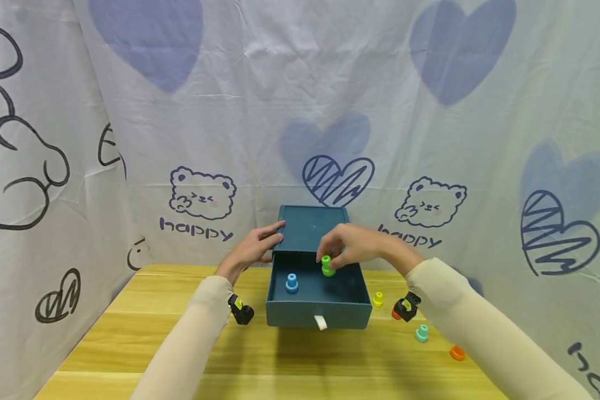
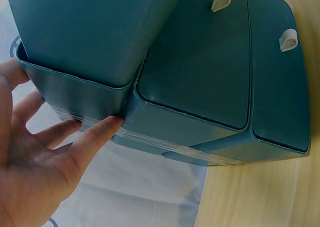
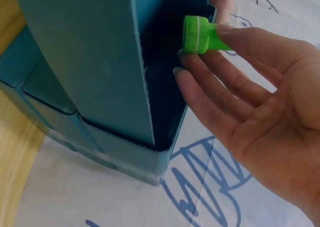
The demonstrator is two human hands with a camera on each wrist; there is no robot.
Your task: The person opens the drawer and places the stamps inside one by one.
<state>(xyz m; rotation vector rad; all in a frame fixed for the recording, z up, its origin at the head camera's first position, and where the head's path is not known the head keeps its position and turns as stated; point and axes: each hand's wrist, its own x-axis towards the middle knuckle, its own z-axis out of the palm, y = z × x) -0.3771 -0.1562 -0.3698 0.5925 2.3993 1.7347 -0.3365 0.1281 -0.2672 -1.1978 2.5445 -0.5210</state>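
Note:
A dark teal drawer cabinet (image 1: pixel 312 230) has its top drawer (image 1: pixel 318 315) pulled out. My right hand (image 1: pixel 357 244) pinches a bright green stepped peg (image 3: pixel 196 34) between thumb and fingers, over the right back part of that drawer. Inside the drawer, to the left, stands a blue stepped peg (image 1: pixel 292 284); only part of it shows in the right wrist view. My left hand (image 1: pixel 252 247) rests against the cabinet's left side, and in the left wrist view its extended fingers (image 2: pixel 97 137) touch the outer wall near the open drawer.
Right of the cabinet on the wooden table (image 1: pixel 155 316) are a yellow peg (image 1: pixel 378 300), a red piece (image 1: pixel 395 315) partly behind the wrist camera, a mint peg (image 1: pixel 422 333) and an orange piece (image 1: pixel 457 353). Two lower drawers (image 2: pixel 200 62) are closed. A printed curtain (image 1: pixel 260 111) hangs behind.

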